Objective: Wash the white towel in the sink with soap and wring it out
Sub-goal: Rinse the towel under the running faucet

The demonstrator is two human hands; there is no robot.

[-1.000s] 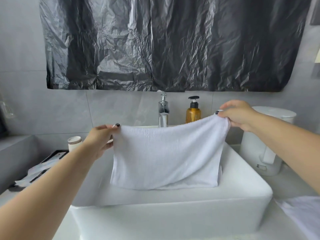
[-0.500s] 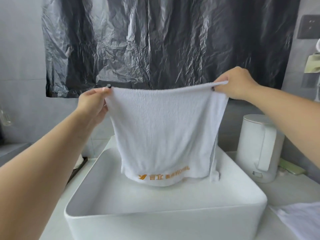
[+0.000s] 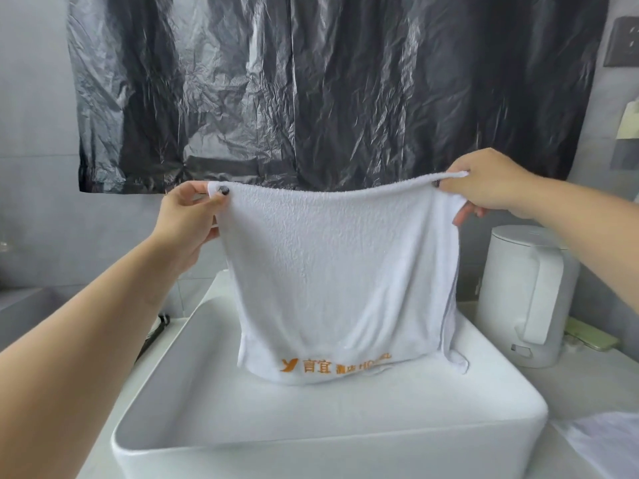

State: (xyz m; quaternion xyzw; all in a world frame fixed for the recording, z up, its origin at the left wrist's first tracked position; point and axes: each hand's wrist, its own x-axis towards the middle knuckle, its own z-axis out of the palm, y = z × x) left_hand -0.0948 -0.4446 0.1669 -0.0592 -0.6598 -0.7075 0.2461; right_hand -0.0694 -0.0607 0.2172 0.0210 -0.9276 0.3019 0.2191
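Towel (image 3: 339,271) hides tap, orange lettering partly blurred

White towel (image 3: 332,271): terry cloth, nubby looped pile, matt, orange stitched lettering along the lower hem. Sink (image 3: 311,440) below the towel: smooth white ceramic look, soft sheen on the rim. Sheet (image 3: 311,91) behind the towel: thin black plastic film, crinkled, glossy streaks. Kettle (image 3: 518,299) right of the towel: white plastic, smooth, satin. Wall (image 3: 34,133) left of the sheet: grey tile, matt.
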